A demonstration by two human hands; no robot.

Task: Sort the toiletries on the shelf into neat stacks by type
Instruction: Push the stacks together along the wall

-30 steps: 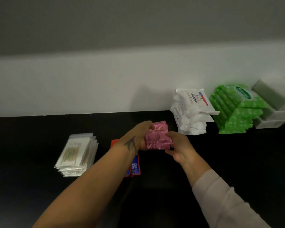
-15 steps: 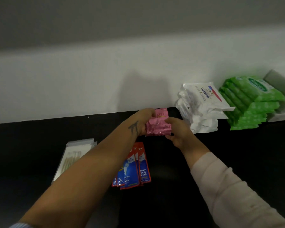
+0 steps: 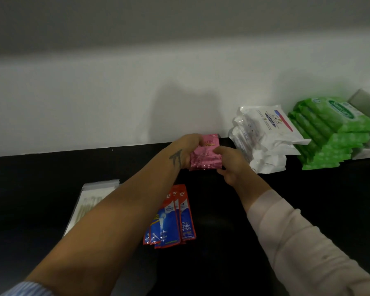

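A small stack of pink sachets [image 3: 205,155] sits between both hands, close to the white back wall. My left hand [image 3: 185,152] grips its left edge and my right hand [image 3: 231,165] grips its right edge. Red and blue toothpaste sachets [image 3: 172,218] lie fanned out on the black shelf [image 3: 308,210] below the hands. A stack of clear cotton-swab packets [image 3: 90,204] lies at the left, partly hidden by my left forearm. White wipe packs [image 3: 263,135] and green wipe packs [image 3: 329,133] are stacked to the right.
Grey-white boxes [image 3: 367,107] stand at the far right edge behind the green packs. The white wall [image 3: 94,103] runs along the back of the shelf.
Both hands have carried the pink sachets away from me toward the back wall. The toothpaste sachets, earlier hidden under my left arm, now show.
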